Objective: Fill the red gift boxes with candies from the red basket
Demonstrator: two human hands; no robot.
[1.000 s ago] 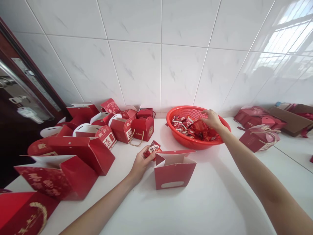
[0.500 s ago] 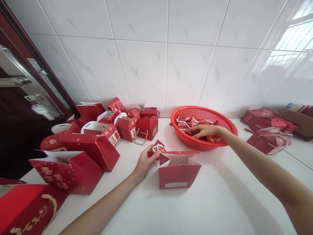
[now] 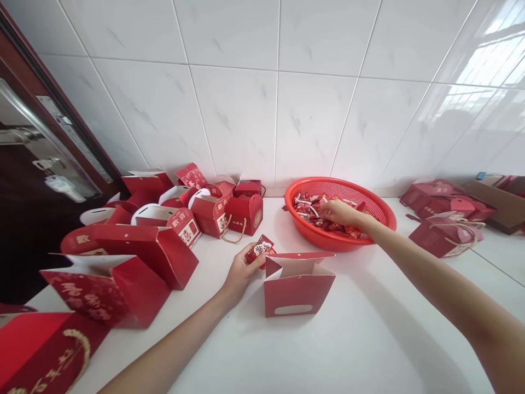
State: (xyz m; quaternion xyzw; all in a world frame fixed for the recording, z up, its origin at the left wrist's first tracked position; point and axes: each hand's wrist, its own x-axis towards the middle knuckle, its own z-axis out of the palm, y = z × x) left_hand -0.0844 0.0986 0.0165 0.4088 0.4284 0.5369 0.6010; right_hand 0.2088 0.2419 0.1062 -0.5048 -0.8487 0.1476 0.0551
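Observation:
My left hand [image 3: 241, 269] is closed on a small red packet [image 3: 261, 247] with dark writing on a white patch. Just right of it stands a red paper box [image 3: 299, 295], its top open and a white oval on its front. Behind the box, a red plastic basket [image 3: 328, 243] holds many red-wrapped sweets [image 3: 305, 205]. My right hand [image 3: 338, 212] is over the sweets inside the basket, its fingers drawn together; whatever they grip is hidden.
Several red gift boxes [image 3: 143, 246] crowd the left side, some with rope handles. More boxes [image 3: 447, 235] and a brown box [image 3: 498, 205] lie at the right. A tiled wall [image 3: 229, 120] rises behind; a door [image 3: 20, 180] stands left.
My right hand's spread fingers have drawn together and the hand has lifted slightly over the sweets. My left hand keeps the packet. The whole view has shifted slightly.

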